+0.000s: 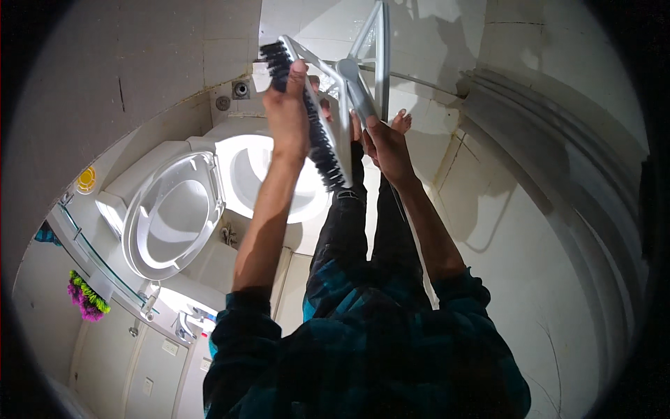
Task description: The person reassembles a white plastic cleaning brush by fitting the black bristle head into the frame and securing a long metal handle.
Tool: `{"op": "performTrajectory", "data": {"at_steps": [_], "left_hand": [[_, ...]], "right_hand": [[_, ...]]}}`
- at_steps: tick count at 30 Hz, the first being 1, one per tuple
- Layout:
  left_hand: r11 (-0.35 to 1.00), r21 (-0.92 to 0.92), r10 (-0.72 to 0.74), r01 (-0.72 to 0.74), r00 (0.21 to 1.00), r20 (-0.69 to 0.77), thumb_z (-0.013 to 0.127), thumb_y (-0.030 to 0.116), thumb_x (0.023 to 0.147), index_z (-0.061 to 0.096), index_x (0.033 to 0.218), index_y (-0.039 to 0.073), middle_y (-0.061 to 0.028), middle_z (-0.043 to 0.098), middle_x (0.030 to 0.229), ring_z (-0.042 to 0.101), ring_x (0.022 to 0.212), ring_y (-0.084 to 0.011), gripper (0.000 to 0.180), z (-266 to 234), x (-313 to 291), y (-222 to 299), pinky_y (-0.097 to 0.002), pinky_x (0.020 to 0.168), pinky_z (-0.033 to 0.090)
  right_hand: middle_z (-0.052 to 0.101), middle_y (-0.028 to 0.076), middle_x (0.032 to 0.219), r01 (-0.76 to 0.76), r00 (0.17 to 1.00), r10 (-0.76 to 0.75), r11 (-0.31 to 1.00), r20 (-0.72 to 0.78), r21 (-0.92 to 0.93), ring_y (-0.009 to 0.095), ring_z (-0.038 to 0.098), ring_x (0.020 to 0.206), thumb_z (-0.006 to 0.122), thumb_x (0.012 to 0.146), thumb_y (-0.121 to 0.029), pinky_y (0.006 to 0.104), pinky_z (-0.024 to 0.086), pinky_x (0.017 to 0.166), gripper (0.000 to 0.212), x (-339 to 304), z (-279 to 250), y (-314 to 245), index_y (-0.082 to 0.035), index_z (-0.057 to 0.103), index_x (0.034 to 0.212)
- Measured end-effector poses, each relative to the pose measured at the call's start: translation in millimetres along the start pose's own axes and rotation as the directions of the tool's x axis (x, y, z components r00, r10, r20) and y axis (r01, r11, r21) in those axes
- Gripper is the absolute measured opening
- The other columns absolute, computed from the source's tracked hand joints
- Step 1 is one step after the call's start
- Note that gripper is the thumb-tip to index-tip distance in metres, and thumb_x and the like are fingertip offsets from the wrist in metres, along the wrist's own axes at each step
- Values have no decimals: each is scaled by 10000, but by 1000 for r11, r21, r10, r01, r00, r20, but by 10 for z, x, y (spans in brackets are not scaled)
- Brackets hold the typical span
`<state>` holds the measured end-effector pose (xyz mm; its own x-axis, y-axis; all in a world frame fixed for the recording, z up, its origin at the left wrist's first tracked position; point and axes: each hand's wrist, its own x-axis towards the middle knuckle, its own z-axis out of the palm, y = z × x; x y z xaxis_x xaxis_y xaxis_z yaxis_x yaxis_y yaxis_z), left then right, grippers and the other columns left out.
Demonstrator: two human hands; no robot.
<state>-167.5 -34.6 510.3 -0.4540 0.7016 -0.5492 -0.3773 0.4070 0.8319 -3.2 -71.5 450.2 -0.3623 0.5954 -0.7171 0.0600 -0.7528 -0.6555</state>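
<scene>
A scrub brush (322, 155) with a long row of black bristles and a white triangular frame is held up in front of me, tilted. My left hand (287, 115) is closed around its bristle bar, thumb on top. My right hand (388, 148) grips the grey handle joint (357, 89) that meets the frame. Beyond that joint, a second white triangular frame (382, 56) extends away. Some fingers of both hands are hidden behind the brush.
To the left stands a white toilet (307, 209) with its lid (178, 209) raised. A floor drain (241, 89) lies beyond it. A glass shelf (98, 251), a faucet (185, 327) and a purple-green fuzzy thing (87, 300) are at lower left. Grey folded panels (558, 153) line the right.
</scene>
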Motion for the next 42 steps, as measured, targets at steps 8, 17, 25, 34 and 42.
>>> {"op": "performTrajectory", "data": {"at_steps": [8, 17, 25, 34, 42], "left_hand": [[980, -112, 150, -163, 982, -118, 511, 348, 862, 448, 811, 31, -41, 467, 613, 470, 398, -133, 326, 222, -113, -198, -250, 360, 378], [980, -179, 66, -81, 994, -91, 539, 318, 849, 424, 890, 21, -65, 478, 649, 488, 423, -163, 322, 151, -210, -114, -275, 378, 431], [950, -296, 79, -103, 993, -91, 537, 344, 845, 418, 988, -6, -86, 477, 657, 479, 441, -178, 396, 247, -369, -162, -292, 415, 444], [957, -290, 27, -25, 1000, 1, 496, 383, 860, 448, 993, 31, -76, 455, 655, 458, 463, -172, 380, 233, -420, -103, -301, 460, 427], [941, -300, -142, 159, 987, 79, 526, 383, 841, 462, 997, 8, -62, 482, 661, 487, 470, -158, 411, 152, -282, -49, -289, 460, 469]], "right_hand": [[380, -41, 523, -5, 993, -7, 995, -120, -101, 54, 380, 493, 444, 889, -405, 213, 330, 478, 438, -52, -49, -84, -65, 451, 612], [379, -54, 520, -48, 998, 48, 999, -26, 2, 30, 332, 426, 455, 849, -493, 174, 226, 385, 452, -71, -110, -45, -79, 511, 678], [365, -54, 519, -112, 994, 113, 993, -13, 43, 22, 319, 415, 442, 832, -547, 173, 231, 378, 485, -155, -235, -216, -99, 468, 648], [384, -50, 520, -11, 1000, 11, 1000, -1, 14, 24, 309, 408, 447, 845, -505, 189, 215, 380, 471, -147, -214, -243, -54, 540, 743], [348, -51, 496, -36, 999, 37, 999, -26, 23, 23, 290, 411, 442, 853, -493, 187, 206, 386, 461, -130, -248, -189, -54, 529, 740]]}}
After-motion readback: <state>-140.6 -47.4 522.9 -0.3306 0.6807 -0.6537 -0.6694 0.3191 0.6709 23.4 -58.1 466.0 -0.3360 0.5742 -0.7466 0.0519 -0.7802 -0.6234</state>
